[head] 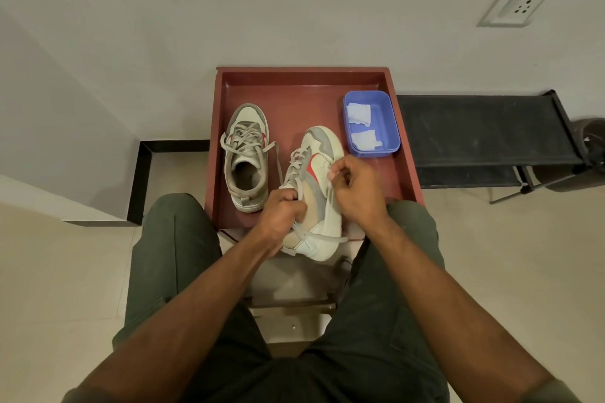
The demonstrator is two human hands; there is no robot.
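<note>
the red-brown tray (296,95) in front of your knees is the biggest thing, and it carries all the rest. a black rack (484,127) stands just past its right edge.

the shoe you hold (314,203) is white, grey and tan. it is tipped on its side. its toe points to the tray's far right and stops near the blue tub (383,118). its heel hangs out over the tray's near edge, between your knees. it has a red curved mark on its side, like a sports brand sign. any words on it are too small to read.

the other shoe (245,154) stands flat on its sole in the left half of the tray, toe to the far edge, laces loose. a bit of red shows on it too.

the blue tub sits by the tray's right edge, close to the far right corner. two white wipes (359,113) lie inside it.

your left hand (283,206) is curled tight round the top of the held shoe, by the opening. your right hand (355,186) is curled too, and its thumb and finger pinch the grey lace (314,236) just above the shoe's side. more of that lace loops across the heel.

a white wall socket (515,5) is high on the wall at the right.
</note>
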